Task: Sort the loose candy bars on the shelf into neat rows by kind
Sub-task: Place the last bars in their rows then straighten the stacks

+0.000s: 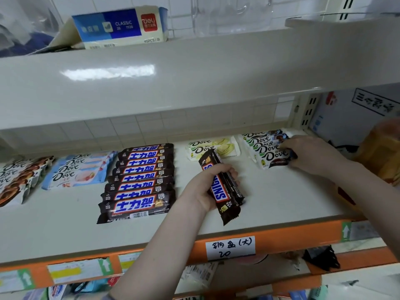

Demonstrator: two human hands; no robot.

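The shelf (270, 191) carries five groups of bars; the leftmost Dove stack (17, 178) is cut off by the frame edge. A neat overlapping row of brown Snickers bars (138, 182) lies left of centre. The left hand (203, 191) grips a few loose Snickers bars (223, 189) mid-shelf. The right hand (311, 154) rests curled against the dark Dove row (268, 148), partly hiding it; whether it pinches a bar is unclear.

Left of the left hand's fingers (229, 172): Snickers row (138, 182). Beyond them, pistachio Dove bars (213, 148); under the right hand's fingers (287, 146), Dove stack (266, 148).
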